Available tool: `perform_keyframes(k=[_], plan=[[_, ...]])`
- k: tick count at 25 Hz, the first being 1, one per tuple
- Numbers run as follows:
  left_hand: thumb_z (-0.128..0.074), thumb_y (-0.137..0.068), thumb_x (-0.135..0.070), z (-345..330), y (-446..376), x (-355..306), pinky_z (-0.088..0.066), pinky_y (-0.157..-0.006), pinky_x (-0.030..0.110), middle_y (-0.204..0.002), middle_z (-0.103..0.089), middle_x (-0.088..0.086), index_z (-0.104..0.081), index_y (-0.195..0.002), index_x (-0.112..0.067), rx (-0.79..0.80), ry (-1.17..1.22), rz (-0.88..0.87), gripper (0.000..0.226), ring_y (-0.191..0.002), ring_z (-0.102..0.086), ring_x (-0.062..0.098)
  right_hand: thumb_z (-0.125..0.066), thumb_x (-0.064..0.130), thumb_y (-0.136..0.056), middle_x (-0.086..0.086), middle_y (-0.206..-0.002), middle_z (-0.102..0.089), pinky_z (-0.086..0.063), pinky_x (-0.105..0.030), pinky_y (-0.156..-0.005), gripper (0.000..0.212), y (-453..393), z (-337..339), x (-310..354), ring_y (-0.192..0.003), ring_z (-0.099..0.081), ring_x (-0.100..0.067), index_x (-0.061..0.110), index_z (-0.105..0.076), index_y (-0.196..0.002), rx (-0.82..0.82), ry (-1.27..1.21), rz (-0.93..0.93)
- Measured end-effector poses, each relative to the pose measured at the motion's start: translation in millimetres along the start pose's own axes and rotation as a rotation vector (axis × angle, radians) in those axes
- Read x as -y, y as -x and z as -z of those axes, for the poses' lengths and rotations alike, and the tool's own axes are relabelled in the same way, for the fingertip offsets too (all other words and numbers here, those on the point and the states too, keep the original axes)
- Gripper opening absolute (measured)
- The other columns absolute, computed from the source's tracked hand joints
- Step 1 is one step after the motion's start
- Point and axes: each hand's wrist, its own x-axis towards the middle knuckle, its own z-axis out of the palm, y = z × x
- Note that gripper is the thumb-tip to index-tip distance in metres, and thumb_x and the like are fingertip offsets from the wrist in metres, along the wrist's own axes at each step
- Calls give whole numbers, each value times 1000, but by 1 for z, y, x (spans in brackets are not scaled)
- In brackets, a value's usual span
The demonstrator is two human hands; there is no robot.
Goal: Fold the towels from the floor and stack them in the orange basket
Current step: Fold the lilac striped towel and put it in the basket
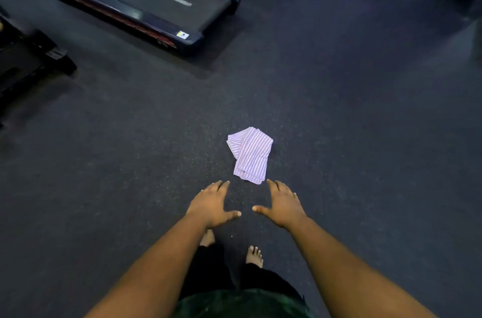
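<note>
Two bare feet [254, 256] are seen on the dark floor [104, 174]. The left hand [211, 204] and right hand [283, 204] are held out, fingers straight and spread, nothing gripped. A striped towel [251, 154] lies loosely folded just beyond the fingertips, untouched. A treadmill [146, 2] is set farther off.

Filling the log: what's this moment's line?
left hand: open | right hand: open | striped towel: on floor, untouched | orange basket: unseen

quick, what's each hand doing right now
Left hand: open, holding nothing, just short of the striped towel.
Right hand: open, holding nothing.
</note>
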Motion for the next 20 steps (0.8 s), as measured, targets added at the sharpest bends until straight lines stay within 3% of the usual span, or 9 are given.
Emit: perform_keyframes(k=[10, 16, 20], plan=[[-63, -81, -74, -7, -259, 84, -26, -125, 43, -170, -19, 6, -13, -164, -21, 205, 47, 11, 111, -156, -21, 24, -59, 73, -87, -10, -166, -25, -27, -53, -121, 99, -248, -36, -15, -153, -22, -29, 20, -20, -161, 137, -65, -157], [-62, -85, -71, -95, -425, 135, -23, -126, 42, -171, -17, 7, -13, -164, -20, 288, 50, 86, 106, -157, -17, 24, -55, 65, -94, -7, -155, -42, -39, -46, -114, 80, -424, -138, -72, -144, -37, -29, 20, -33, -155, 192, -50, -212], [-60, -88, -70, -179, -524, 171, -21, -126, 44, -172, -9, 4, -7, -164, -23, 374, 44, 120, 104, -158, -12, 25, -52, 57, -100, -8, -135, -58, -46, -43, -99, 57, -539, -225, -115, -126, -51, -30, 18, -46, -141, 247, 31, -175]])
